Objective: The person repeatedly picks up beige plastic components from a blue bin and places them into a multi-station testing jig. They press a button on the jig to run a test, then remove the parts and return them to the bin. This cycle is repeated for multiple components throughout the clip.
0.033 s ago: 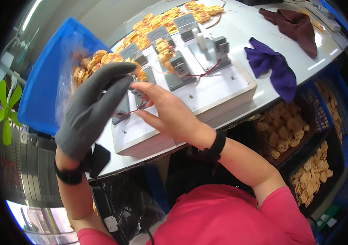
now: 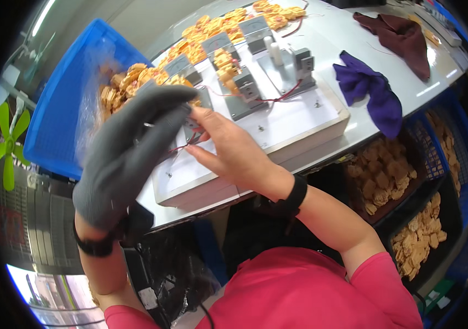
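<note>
My left hand (image 2: 130, 148), in a grey knitted glove, curls over the leftmost test fixture on a white board (image 2: 294, 145). Its fingers bend round something at that fixture, mostly hidden by the glove. Close against the glove's fingertips is my right hand (image 2: 234, 145), bare, its index finger and thumb bent about the fixture's grey block (image 2: 191, 133). Thin red wires run by the thumb tip; what these fingers grip is hidden. A middle fixture (image 2: 245, 96) holds a yellow taped coil (image 2: 225, 67). The right fixture (image 2: 286, 74) carries white posts and a red wire.
Yellow taped coils (image 2: 209, 34) lie behind grey panel meters (image 2: 220, 46). A blue crate (image 2: 61, 118) with more coils stands left. A purple cloth (image 2: 371, 93) and a maroon cloth (image 2: 401, 41) lie right. Bins of tan pieces (image 2: 420, 233) sit below the table edge.
My left hand has shifted slightly right and covers a bit more of the leftmost fixture. My right hand stays close by it. The whole view has shifted a little.
</note>
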Action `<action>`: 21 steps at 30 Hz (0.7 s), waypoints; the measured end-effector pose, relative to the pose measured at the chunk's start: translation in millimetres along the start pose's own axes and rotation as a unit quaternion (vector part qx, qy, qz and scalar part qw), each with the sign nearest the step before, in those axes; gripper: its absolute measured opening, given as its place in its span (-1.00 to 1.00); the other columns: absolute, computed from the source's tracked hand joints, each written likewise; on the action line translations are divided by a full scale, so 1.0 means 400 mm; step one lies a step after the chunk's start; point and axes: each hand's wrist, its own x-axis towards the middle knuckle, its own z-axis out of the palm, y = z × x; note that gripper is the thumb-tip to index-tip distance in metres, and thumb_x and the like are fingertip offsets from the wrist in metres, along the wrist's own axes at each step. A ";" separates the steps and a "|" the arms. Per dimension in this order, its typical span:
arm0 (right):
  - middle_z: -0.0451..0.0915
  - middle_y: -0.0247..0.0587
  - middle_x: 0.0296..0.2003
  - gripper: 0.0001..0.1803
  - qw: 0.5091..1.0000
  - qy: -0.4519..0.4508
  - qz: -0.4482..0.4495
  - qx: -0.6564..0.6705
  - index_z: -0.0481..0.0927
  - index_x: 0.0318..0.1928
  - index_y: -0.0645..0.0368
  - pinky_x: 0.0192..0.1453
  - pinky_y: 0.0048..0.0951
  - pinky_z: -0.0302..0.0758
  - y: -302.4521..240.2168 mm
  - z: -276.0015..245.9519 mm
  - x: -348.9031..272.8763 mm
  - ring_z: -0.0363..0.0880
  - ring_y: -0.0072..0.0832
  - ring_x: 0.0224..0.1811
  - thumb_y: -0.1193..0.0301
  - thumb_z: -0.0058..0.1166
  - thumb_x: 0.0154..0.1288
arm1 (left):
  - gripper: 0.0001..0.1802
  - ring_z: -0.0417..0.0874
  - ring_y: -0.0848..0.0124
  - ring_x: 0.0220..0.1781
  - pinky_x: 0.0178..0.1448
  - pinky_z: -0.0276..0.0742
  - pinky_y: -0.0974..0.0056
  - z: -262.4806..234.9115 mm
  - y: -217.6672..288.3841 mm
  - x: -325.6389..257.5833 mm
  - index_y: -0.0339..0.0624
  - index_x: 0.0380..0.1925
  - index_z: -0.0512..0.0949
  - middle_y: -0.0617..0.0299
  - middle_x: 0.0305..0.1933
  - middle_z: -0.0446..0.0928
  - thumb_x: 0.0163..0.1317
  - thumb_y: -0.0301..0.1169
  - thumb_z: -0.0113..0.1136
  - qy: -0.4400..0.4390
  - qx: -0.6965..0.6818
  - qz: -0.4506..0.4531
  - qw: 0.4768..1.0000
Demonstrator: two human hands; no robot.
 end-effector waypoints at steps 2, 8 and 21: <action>0.54 0.00 -0.19 -0.38 1.000 -0.003 -0.004 -0.008 0.32 0.27 0.12 -0.01 -0.16 0.50 0.001 -0.013 -0.002 0.56 -0.09 -0.13 0.46 0.24 0.22 | -0.70 0.59 0.34 0.06 0.19 0.43 0.26 0.039 0.025 -0.047 -0.34 0.04 0.58 0.05 -0.03 0.63 0.34 -0.52 0.07 -0.010 0.049 0.073 0.996; 0.47 -0.15 -0.10 -0.49 0.999 0.012 0.014 -0.027 0.41 0.19 0.16 0.00 -0.36 0.49 0.008 0.032 0.007 0.52 -0.37 -0.12 0.46 0.25 0.24 | -0.66 0.61 0.28 0.01 0.17 0.45 0.21 -0.005 -0.072 -0.150 -0.42 0.01 0.55 -0.01 -0.05 0.61 0.29 -0.46 0.03 0.053 0.087 0.150 0.983; 0.36 -0.25 0.11 -0.37 0.983 -0.012 0.172 -0.065 0.27 0.38 0.23 0.15 -0.47 0.37 -0.013 0.021 0.004 0.40 -0.48 0.08 0.62 0.02 0.29 | -0.69 0.59 0.51 -0.10 0.06 0.51 0.39 0.097 -0.597 -0.303 -0.27 0.13 0.54 0.25 -0.15 0.59 0.42 -0.50 0.10 0.385 -0.149 -0.213 0.886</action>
